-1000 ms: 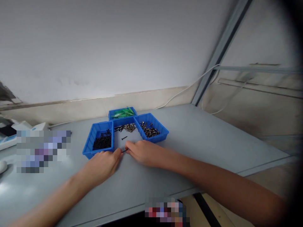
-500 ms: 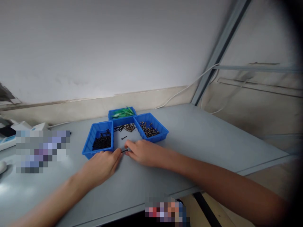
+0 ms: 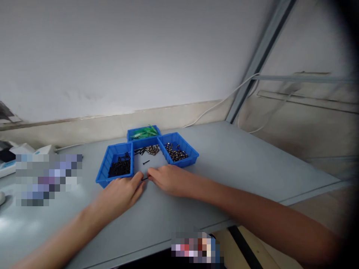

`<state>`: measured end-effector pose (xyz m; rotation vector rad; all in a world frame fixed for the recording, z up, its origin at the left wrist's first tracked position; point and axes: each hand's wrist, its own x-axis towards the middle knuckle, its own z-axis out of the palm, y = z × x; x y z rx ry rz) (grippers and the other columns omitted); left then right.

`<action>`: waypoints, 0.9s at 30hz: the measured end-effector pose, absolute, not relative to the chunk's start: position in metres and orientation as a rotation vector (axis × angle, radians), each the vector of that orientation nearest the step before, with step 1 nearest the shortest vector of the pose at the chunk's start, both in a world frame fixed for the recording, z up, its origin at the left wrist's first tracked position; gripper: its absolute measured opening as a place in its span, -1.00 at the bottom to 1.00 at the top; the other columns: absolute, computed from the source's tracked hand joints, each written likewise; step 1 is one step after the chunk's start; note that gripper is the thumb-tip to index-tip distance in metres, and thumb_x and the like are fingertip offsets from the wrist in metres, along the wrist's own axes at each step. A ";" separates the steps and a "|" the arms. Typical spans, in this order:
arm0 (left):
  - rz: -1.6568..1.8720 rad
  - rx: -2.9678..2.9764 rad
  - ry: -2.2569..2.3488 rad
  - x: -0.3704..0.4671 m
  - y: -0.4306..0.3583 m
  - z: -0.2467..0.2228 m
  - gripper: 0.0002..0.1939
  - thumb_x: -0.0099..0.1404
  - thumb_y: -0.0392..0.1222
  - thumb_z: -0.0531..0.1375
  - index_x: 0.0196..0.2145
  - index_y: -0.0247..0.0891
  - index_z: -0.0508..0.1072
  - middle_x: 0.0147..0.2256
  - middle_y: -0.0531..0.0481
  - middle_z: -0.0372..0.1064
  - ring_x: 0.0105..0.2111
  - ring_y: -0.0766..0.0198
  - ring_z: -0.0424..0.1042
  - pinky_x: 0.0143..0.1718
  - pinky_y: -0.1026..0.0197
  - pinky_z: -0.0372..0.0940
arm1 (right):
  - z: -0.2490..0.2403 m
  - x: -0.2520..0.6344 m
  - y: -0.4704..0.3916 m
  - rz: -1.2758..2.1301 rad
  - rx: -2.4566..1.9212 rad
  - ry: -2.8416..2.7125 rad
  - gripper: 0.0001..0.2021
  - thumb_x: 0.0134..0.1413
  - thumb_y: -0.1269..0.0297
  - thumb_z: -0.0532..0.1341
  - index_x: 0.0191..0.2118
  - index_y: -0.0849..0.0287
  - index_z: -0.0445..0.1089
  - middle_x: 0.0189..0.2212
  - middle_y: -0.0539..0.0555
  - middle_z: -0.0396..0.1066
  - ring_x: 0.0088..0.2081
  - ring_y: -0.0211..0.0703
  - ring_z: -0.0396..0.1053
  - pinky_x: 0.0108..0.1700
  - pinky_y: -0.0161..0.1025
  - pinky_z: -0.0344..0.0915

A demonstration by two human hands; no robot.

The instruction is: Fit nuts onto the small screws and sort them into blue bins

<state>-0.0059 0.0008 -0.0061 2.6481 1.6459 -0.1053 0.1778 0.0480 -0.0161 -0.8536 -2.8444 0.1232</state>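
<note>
A black screw spans the small gap between my two hands. My right hand pinches its right end between thumb and fingertips. The thumb and forefinger of my left hand are parted around the other end. Just beyond, another black screw lies on the grey table. To the left, beside my left hand, a blue bin holds black screws. The blue bin on the right contains shiny metal fittings.
A third blue bin with green items stands at the back. Before it lies a pile of screws and metal fittings. A pixelated object is on the left. A metal post rises at the right.
My right thumb and fingers have closed on the screw's end. My left thumb and forefinger have spread apart at its other end. The view has shifted slightly.
</note>
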 end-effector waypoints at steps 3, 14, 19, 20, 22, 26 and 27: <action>-0.070 2.655 1.640 -0.006 0.001 -0.006 -0.76 0.36 -0.18 -0.16 -0.19 -0.27 0.24 -0.46 -0.05 0.42 -0.42 0.13 0.47 -0.43 0.18 0.31 | -0.014 0.177 0.047 0.107 -0.866 -2.841 -0.82 0.22 0.30 -0.06 -0.29 0.24 0.23 -0.53 0.05 0.37 -0.56 -0.22 0.28 -0.56 -0.29 -0.08; -0.014 2.689 1.613 -0.009 0.001 -0.010 -0.74 0.38 -0.16 -0.20 -0.25 -0.25 0.23 -0.48 -0.02 0.40 -0.45 0.12 0.46 -0.46 0.16 0.29 | -0.022 0.176 0.050 0.066 -0.816 -2.829 -0.79 0.22 0.26 -0.03 -0.31 0.23 0.27 -0.49 0.06 0.40 -0.53 -0.22 0.31 -0.54 -0.30 -0.04; 0.013 2.674 1.601 -0.008 0.000 -0.006 -0.76 0.37 -0.12 -0.17 -0.23 -0.25 0.22 -0.47 -0.03 0.40 -0.44 0.10 0.46 -0.46 0.15 0.29 | -0.021 0.177 0.051 0.061 -0.782 -2.837 -0.81 0.22 0.34 -0.05 -0.30 0.24 0.27 -0.49 0.06 0.40 -0.54 -0.24 0.29 -0.53 -0.30 -0.01; 0.006 2.674 1.604 -0.008 0.000 -0.005 -0.76 0.37 -0.14 -0.17 -0.23 -0.26 0.22 -0.47 -0.03 0.40 -0.44 0.10 0.46 -0.46 0.16 0.29 | -0.019 0.177 0.051 0.066 -0.785 -2.842 -0.82 0.21 0.36 -0.04 -0.29 0.25 0.27 -0.50 0.06 0.40 -0.54 -0.24 0.28 -0.53 -0.30 -0.01; -0.024 2.682 1.618 -0.008 0.000 -0.005 -0.75 0.37 -0.17 -0.18 -0.25 -0.27 0.23 -0.48 -0.04 0.40 -0.46 0.10 0.46 -0.47 0.15 0.29 | -0.017 0.177 0.049 0.079 -0.815 -2.840 -0.81 0.22 0.34 -0.05 -0.29 0.25 0.27 -0.50 0.06 0.40 -0.54 -0.24 0.29 -0.54 -0.30 -0.02; -0.077 2.733 1.617 -0.008 0.001 -0.006 -0.71 0.38 -0.17 -0.20 -0.32 -0.28 0.24 -0.51 -0.05 0.38 -0.48 0.08 0.45 -0.49 0.14 0.28 | -0.015 0.176 0.046 0.073 -0.880 -2.823 -0.75 0.23 0.23 -0.06 -0.31 0.25 0.27 -0.53 0.06 0.39 -0.55 -0.22 0.30 -0.55 -0.29 -0.04; -0.082 2.742 1.612 -0.008 0.001 -0.006 -0.71 0.38 -0.17 -0.20 -0.33 -0.28 0.24 -0.52 -0.05 0.38 -0.48 0.08 0.45 -0.49 0.14 0.28 | -0.016 0.175 0.047 0.060 -0.870 -2.825 -0.75 0.23 0.23 -0.06 -0.31 0.25 0.27 -0.52 0.06 0.39 -0.55 -0.22 0.30 -0.55 -0.29 -0.03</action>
